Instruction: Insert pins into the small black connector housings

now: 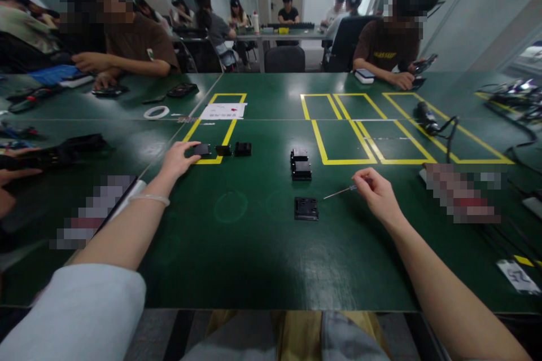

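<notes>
My left hand (180, 158) is closed at its fingertips on a flat black part (202, 149) at the left of the green table. Just right of it are a small black piece (223, 150) and a black block (243, 149). My right hand (375, 189) pinches a thin screwdriver (341, 192), its tip pointing left. Close to that tip lies an open black housing (306, 208) with recesses. Farther back, two black blocks (301, 169) stand one behind the other, touching or nearly so.
Yellow tape rectangles mark the green table (254, 248). A white paper (223, 111) and a tape roll (156, 113) lie at the back left. Cables and a dark cylindrical device (427, 118) are at right. People sit opposite; another person's hands (17, 161) are at far left.
</notes>
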A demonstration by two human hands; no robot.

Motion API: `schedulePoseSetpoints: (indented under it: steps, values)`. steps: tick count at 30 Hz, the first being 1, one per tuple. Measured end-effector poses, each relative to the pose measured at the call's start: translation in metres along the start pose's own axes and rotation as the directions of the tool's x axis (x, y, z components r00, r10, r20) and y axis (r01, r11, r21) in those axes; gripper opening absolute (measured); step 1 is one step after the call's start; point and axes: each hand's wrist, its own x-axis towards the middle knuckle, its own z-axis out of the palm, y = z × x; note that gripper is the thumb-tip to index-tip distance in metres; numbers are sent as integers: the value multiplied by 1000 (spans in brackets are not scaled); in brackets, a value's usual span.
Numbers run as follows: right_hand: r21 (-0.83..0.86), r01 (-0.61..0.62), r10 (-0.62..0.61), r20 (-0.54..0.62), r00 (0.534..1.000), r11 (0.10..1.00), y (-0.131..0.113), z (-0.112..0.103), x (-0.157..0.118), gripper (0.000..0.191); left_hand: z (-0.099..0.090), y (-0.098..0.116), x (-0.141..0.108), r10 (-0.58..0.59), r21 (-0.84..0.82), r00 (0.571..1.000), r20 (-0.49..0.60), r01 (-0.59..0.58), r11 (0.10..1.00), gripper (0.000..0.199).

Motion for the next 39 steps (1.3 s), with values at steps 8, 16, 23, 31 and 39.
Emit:
schedulePoseSetpoints:
  steps: [8,16,23,31,39]
  values:
    - [-12,5,-5,-12,1000,1000,2,0,0,23,-9,10,0,87,146,996,28,-90,985,51]
    - [22,-8,10,-46,999,1000,6,-4,1,24,-17,24,-2,130,300,990,49,-139,944,45]
    - [93,-66,70,-41,997,993,5,-5,1,28,-19,27,0,148,258,986,76,-163,952,44]
    - [85,-62,65,-32,997,994,7,-5,1,27,-18,25,3,234,340,969,86,-249,907,43]
    - [55,-50,52,-30,998,997,6,-5,1,28,-23,32,15,177,510,965,196,-254,822,41]
